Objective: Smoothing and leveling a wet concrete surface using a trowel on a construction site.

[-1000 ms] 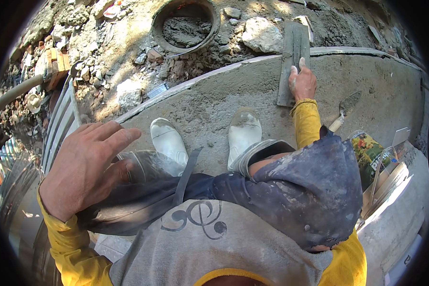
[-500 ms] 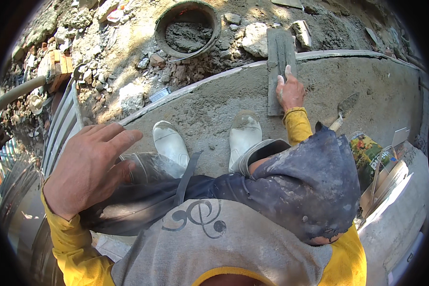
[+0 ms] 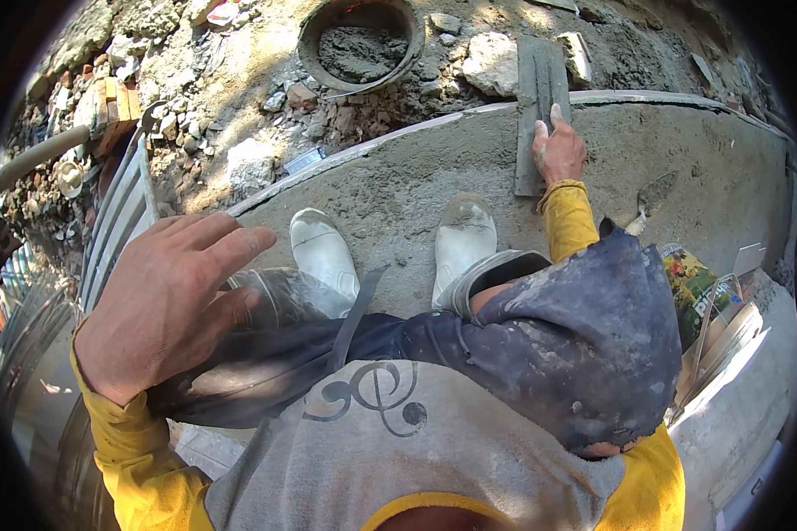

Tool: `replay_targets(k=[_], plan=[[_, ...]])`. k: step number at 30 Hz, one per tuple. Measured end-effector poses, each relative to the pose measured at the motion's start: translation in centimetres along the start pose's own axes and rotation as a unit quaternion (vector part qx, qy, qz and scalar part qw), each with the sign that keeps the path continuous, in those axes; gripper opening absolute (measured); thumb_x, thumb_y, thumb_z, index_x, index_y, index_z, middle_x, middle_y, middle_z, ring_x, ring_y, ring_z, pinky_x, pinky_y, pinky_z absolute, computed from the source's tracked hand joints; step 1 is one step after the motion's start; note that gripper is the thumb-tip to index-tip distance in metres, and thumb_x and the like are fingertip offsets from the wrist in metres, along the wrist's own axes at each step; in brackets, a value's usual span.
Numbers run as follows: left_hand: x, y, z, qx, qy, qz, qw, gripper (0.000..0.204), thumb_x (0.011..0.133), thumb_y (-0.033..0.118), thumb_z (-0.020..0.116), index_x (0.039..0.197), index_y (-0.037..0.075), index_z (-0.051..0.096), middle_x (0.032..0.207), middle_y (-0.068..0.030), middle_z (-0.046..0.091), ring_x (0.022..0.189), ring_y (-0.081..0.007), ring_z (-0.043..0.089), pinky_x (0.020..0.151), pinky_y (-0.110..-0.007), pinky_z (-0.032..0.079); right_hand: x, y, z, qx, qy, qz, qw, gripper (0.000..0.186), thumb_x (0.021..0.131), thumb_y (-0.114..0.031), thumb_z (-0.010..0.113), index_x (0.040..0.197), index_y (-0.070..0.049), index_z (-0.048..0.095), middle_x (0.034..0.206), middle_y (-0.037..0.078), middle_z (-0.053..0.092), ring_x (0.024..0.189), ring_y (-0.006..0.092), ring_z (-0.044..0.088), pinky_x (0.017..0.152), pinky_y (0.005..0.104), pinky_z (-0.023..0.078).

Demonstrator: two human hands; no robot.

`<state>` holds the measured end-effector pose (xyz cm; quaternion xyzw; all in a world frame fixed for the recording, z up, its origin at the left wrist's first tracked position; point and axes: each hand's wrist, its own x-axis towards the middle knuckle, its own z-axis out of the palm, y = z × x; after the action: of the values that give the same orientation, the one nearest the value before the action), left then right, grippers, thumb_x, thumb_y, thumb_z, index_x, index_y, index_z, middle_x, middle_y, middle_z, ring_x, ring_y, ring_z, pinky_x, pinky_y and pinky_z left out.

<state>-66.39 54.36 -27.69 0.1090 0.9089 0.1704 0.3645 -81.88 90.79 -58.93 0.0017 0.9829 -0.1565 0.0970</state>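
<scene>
Rough, sun-patched ground with rubble (image 3: pixel 164 57) is spread along the far side, and in front of it a grey slab (image 3: pixel 717 155) is laid, its far edge bordered by a pale strip (image 3: pixel 398 134). Over at the left, bricks (image 3: pixel 115 104) are stacked beside a slatted rack (image 3: pixel 119 226), and there's the left hand (image 3: pixel 173 301): raised above the leg, fingers loosely spread, nothing held. Past the slab's far edge a round bucket (image 3: pixel 308 57) is set down, mortar (image 3: pixel 359 55) seen inside it. White boots (image 3: pixel 323 252) are planted on the slab, toes pointed at the strip.

Now to the right of the boots, and here's the key spot! A long flat float (image 3: pixel 540 80) is gripped by the right hand (image 3: pixel 560 150), fingers closed, thumb laid forward. Its long axis is pointed away from the body, across the strip, so its far end is carried beyond the slab's edge, near a pale rock (image 3: pixel 491 64). It lies ahead of both hands; by the right it is held, from the left it is well separated. Sideways, bare slab is offered on either flank, bounded by the boots leftward and, rightward, by a small pointed trowel (image 3: pixel 657 190) laid down toward the slab's right end.
</scene>
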Motion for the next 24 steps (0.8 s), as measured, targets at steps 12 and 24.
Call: replay_targets(k=[12, 24], plan=[[0.0, -0.1, 0.2, 0.000, 0.004, 0.022, 1.000, 0.050, 0.074, 0.012, 0.072, 0.121, 0.002, 0.059, 0.099, -0.0157, 0.061, 0.091, -0.0370, 0.059, 0.080, -0.045, 0.046, -1.2, -0.6, 0.5, -0.022, -0.017, -0.023, 0.999, 0.051, 0.092, -0.029, 0.059, 0.139, -0.010, 0.054, 0.098, 0.029, 0.068, 0.091, 0.0459, 0.067, 0.083, 0.0510, 0.053], [0.1, 0.1, -0.2, 0.011, -0.019, -0.002, 1.000, 0.049, 0.075, 0.013, 0.071, 0.120, 0.000, 0.059, 0.098, -0.0150, 0.061, 0.091, -0.0354, 0.059, 0.080, -0.044, 0.046, -2.6, -2.7, 0.1, -0.054, -0.062, -0.054, 0.995, 0.051, 0.093, -0.029, 0.059, 0.139, -0.010, 0.054, 0.097, 0.028, 0.068, 0.090, 0.0453, 0.067, 0.083, 0.0515, 0.053]])
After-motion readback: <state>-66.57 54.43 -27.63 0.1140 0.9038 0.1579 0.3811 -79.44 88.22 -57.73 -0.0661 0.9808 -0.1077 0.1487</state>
